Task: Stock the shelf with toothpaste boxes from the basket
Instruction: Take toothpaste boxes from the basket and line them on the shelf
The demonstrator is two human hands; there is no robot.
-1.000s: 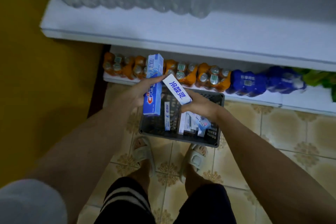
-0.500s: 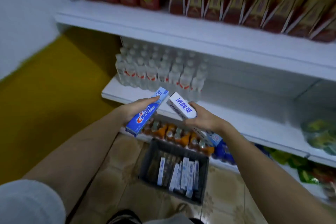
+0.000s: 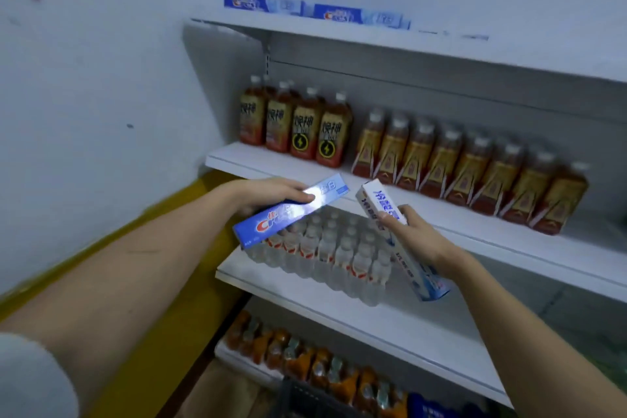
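Below the white top shelf point(image 3: 356, 36), the left hand point(image 3: 268, 195) grips a long blue cardboard toothpaste box point(image 3: 291, 212) and the right hand point(image 3: 415, 236) grips a white-and-blue cardboard toothpaste box point(image 3: 383, 207), fingers curled round each.

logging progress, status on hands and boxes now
Left hand grips blue toothpaste box. Right hand grips white toothpaste box. Top shelf holds two boxes, space beside. Nothing blocking.
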